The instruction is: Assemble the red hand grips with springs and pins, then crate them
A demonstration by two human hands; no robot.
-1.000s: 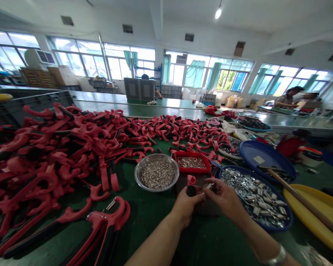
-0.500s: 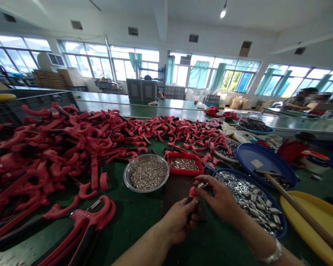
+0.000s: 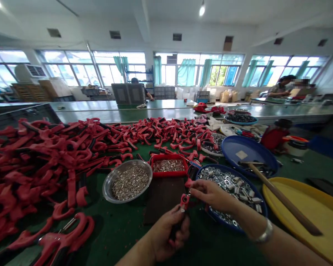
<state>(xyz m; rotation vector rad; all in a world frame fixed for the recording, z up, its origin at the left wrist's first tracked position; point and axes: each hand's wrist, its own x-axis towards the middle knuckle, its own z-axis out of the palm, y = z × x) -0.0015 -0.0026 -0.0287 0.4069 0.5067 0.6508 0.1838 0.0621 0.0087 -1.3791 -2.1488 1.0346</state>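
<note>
Red handles (image 3: 52, 151) are heaped left and behind. A blue basin (image 3: 264, 212) is filled with metal parts (image 3: 235, 184), a metal bowl (image 3: 106, 190) and a red tray (image 3: 169, 174) with pins (image 3: 131, 183). Before these, one handle (image 3: 183, 205) is clasped by the left hand (image 3: 169, 229); near its end, fingertips of the right hand (image 3: 214, 196) are pinched, contents unclear.

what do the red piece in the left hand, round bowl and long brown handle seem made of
Red piece: plastic or coated metal, low sheen, evenly coloured. Round bowl: likely metal, silvery and shiny, though translucent plastic is possible. Handle: apparently wood, matte and brown.
</note>
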